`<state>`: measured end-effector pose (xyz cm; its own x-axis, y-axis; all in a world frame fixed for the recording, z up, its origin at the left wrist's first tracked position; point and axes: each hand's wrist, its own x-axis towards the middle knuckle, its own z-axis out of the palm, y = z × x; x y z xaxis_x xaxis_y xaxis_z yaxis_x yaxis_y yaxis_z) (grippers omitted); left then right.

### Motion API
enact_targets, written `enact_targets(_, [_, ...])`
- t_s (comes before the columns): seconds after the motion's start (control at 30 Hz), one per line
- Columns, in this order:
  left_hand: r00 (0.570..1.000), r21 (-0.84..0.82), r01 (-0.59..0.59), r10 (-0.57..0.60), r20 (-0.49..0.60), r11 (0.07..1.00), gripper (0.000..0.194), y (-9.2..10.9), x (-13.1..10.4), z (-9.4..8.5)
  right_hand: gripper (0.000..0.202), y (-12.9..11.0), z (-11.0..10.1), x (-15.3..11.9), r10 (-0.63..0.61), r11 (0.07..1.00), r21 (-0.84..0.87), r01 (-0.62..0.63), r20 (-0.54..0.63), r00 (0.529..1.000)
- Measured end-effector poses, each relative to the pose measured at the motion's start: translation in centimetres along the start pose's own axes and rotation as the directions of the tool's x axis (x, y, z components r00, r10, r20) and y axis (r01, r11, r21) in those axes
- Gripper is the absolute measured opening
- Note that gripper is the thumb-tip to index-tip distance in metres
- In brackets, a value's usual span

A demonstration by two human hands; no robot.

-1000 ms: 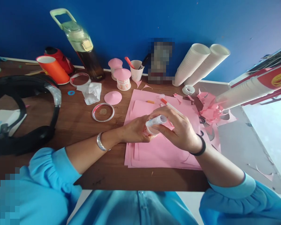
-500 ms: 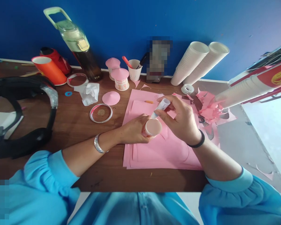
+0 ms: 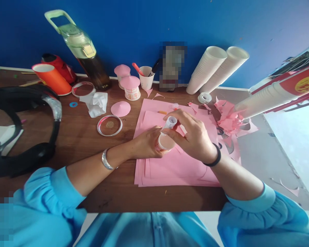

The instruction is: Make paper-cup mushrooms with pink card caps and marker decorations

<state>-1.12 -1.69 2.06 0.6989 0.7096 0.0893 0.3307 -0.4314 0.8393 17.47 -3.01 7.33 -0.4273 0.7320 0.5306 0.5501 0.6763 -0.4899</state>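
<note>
My left hand (image 3: 151,142) is wrapped round a paper cup (image 3: 166,142), held with its round end facing up. Between the thumb and fingers of my right hand (image 3: 192,133) is a white glue stick (image 3: 170,124), its lower end at the far rim of the cup. Both hands are above a stack of pink paper sheets (image 3: 180,168). A pink paper cone (image 3: 121,108) lies on the table to the left. Behind it stands a decorated cup with a pink cone roof (image 3: 130,82), and another cup with a pink roof (image 3: 122,70) is partly hidden.
At the back are a green-lidded bottle (image 3: 84,48), a cup of pens (image 3: 146,82) and stacks of paper cups (image 3: 207,67). Tape rings (image 3: 99,131), crumpled white paper (image 3: 96,104) and a black headset-like frame (image 3: 53,137) lie left. Pink scraps (image 3: 228,115) are heaped right.
My right hand has moved left with the glue stick, following the cup's far rim. My left hand still holds the cup; the view has shifted slightly.
</note>
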Motion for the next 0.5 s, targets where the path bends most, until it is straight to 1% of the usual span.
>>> enact_targets(0.1, [1.000, 0.006, 0.002, -0.002, -0.013, 1.000, 0.039, -0.1, -0.1, 0.0, 0.008, 0.0, -0.4, -0.1, 0.081, 0.996, -0.041, -0.083, -0.027, 0.996])
enact_targets(0.2, [1.000, 0.029, -0.003, 0.002, 0.015, 1.000, 0.038, -0.3, 0.0, -0.1, 0.011, -0.1, -0.7, -0.3, 0.155, 0.984, -0.079, -0.160, -0.065, 0.986])
enact_targets(0.27, [0.999, 0.048, 0.020, -0.021, 0.028, 0.999, 0.040, -0.4, 0.0, -0.1, 0.012, 0.1, -0.8, -0.3, 0.205, 0.974, -0.084, -0.212, -0.088, 0.975])
enact_targets(0.4, [0.998, 0.069, 0.051, -0.053, 0.035, 0.996, 0.051, -0.4, -0.2, -0.2, 0.013, 1.0, -0.8, -0.3, 0.305, 0.948, -0.063, -0.313, -0.111, 0.946])
enact_targets(0.5, [0.998, 0.067, 0.043, -0.046, 0.037, 0.997, 0.056, -0.4, -0.3, -0.2, 0.016, 1.3, -0.8, -0.3, 0.369, 0.929, 0.015, -0.371, -0.129, 0.920])
